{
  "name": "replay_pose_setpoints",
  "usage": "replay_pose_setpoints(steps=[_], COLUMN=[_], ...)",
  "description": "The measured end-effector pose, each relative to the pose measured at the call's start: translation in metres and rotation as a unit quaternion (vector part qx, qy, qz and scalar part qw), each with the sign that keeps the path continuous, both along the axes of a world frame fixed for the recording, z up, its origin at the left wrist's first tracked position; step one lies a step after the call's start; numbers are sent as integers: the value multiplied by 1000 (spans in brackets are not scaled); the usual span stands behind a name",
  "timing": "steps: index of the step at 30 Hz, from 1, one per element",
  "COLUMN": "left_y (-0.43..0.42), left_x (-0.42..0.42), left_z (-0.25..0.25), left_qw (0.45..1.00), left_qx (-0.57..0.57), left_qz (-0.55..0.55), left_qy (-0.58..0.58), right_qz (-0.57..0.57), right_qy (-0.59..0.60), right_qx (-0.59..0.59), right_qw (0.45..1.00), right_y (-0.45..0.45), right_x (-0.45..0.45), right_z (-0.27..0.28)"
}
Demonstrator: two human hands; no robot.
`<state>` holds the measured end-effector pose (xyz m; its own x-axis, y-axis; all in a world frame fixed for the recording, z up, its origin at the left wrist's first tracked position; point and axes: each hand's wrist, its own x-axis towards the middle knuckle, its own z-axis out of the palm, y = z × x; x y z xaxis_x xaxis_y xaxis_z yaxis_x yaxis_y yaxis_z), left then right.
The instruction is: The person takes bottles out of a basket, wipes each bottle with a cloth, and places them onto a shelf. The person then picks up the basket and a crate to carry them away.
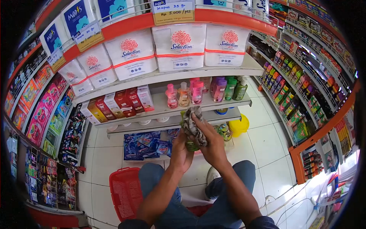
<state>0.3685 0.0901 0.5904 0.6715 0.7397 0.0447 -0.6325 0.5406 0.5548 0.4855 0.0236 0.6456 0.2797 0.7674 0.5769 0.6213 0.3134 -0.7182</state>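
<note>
A green bottle [191,146] is clamped in the left hand [180,154], and a crumpled, patterned cloth [193,126] is pressed around it by the right hand [214,143]. Beyond the grip, plastic bottles [197,93] are lined up; higher, soft white packs [179,38] are marked "Selection", below a card [173,11] lettered "Kapas 35 gr".

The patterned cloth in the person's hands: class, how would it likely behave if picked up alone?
The patterned cloth is probably floppy, since it crumples into folds against the green bottle. It seems likely to be light, being small enough to bunch under the right hand.
</note>
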Motion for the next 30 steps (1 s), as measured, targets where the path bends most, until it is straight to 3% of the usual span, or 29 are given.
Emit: replay_pose_setpoints(steps=[2,6,11,14,19,22,23,27,30], left_y=[0,6,18,18,9,-13,-13,-11,0], left_x=[0,1,-9,-13,-2,7,8,3,-4], left_z=[-4,2,-7,-17,-1,25,26,26,15], left_qw=[998,997,999,999,997,989,989,990,984], left_qx=[-24,-33,-34,-38,-3,29,31,-1,44], left_qz=[51,61,19,24,68,112,110,124,143], left_qy=[18,-25,-33,14,44,93,95,65,93], right_qz=[-1,28,62,191,127,-17,-48,39,88], right_qy=[-9,-58,-88,-73,63,-15,-93,-72,-88], right_qx=[-56,-54,-88,-189,-79,-17,17,-12,-77], right_qw=[998,996,990,960,987,1000,994,997,989], right_y=[3,-5,-17,-28,-31,-19,-11,-12,-20], right_x=[-1,0,16,35,32,5,-1,7,9], right_z=[-3,-7,8,17,17,16,7,2,11])
